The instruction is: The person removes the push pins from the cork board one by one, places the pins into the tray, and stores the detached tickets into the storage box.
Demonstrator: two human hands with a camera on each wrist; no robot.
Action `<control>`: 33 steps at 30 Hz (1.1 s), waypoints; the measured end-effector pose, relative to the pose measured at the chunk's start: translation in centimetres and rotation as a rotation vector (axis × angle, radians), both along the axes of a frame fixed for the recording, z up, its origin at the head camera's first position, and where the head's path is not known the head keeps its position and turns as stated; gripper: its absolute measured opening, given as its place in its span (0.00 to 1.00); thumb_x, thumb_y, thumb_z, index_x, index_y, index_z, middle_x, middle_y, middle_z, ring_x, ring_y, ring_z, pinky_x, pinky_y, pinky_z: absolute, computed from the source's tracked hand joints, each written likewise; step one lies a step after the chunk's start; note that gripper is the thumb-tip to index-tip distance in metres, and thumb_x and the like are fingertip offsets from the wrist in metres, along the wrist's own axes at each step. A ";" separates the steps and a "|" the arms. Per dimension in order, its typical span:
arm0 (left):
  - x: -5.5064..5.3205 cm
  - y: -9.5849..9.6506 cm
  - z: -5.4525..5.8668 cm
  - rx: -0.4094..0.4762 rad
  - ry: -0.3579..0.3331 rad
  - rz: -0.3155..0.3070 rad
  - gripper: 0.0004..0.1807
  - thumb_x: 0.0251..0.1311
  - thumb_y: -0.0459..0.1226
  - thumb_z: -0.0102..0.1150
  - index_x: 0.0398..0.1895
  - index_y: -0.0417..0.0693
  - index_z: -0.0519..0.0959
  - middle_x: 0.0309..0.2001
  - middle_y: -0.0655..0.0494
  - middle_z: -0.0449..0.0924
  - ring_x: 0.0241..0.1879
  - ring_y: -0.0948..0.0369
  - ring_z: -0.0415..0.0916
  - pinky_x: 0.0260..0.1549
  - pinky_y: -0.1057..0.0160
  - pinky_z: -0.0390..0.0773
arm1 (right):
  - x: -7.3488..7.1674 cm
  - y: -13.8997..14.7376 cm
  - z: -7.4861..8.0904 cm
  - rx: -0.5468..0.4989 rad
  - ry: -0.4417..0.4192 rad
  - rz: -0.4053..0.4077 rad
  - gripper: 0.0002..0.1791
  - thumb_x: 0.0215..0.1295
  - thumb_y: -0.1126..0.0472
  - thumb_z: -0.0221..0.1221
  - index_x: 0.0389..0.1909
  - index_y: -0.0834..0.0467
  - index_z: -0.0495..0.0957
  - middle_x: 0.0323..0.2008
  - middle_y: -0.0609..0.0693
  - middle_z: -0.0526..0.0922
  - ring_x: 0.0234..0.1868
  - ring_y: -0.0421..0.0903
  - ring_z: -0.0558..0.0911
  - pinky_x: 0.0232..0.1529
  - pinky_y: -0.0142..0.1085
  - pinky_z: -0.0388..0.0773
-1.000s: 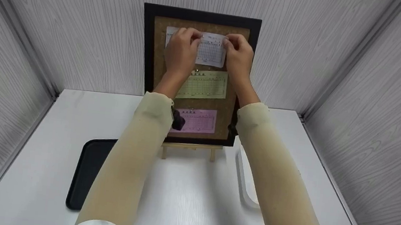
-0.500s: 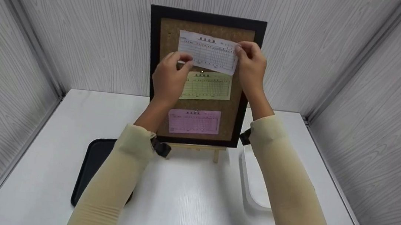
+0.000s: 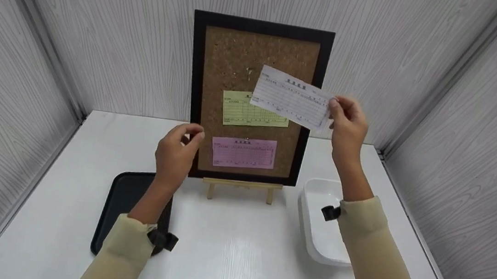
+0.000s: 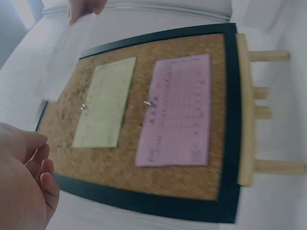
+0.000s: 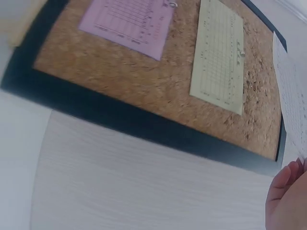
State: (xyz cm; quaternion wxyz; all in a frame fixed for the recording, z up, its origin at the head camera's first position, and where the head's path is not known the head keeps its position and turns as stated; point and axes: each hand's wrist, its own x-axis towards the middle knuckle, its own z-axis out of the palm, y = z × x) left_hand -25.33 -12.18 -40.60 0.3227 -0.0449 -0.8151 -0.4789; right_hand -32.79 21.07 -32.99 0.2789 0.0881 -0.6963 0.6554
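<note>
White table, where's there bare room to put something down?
The white table is bare before the pale wooden easel, between the black rectangular tray and white rounded tub, and left of the tray. Crowded: tray and tub, overlapped by beige sleeves.

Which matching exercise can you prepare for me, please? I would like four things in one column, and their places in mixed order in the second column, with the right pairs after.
Things:
1. pink slip
2. black tray
3. white slip
4. white tub

Places:
A. held by the right hand
B. on the table, partly behind the right arm
C. pinned lowest on the corkboard
D. on the table, partly behind the left arm

Pairs: 1-C, 2-D, 3-A, 4-B
</note>
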 end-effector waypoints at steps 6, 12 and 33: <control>2.4 -2.5 -4.1 0.006 -0.118 0.050 0.09 0.68 0.41 0.63 0.48 0.51 0.85 0.45 0.58 0.86 0.34 0.63 0.73 0.27 0.65 0.70 | 3.0 3.4 -3.8 -0.077 -0.068 -0.103 0.12 0.70 0.57 0.63 0.47 0.60 0.81 0.38 0.50 0.81 0.37 0.44 0.76 0.31 0.31 0.71; 4.4 -4.4 -7.0 0.024 -0.240 0.069 0.09 0.69 0.42 0.61 0.48 0.52 0.85 0.44 0.58 0.86 0.33 0.63 0.76 0.27 0.67 0.72 | 5.7 6.6 -7.8 -0.161 -0.146 -0.209 0.11 0.69 0.59 0.64 0.47 0.60 0.81 0.36 0.49 0.80 0.36 0.44 0.76 0.29 0.29 0.70; 8.1 -9.0 -14.3 -0.052 -0.530 0.136 0.13 0.71 0.45 0.59 0.51 0.51 0.85 0.45 0.53 0.87 0.41 0.57 0.81 0.35 0.60 0.73 | 12.1 11.7 -17.7 -0.185 -0.467 -0.442 0.16 0.73 0.53 0.59 0.54 0.57 0.78 0.41 0.46 0.78 0.40 0.42 0.75 0.32 0.25 0.71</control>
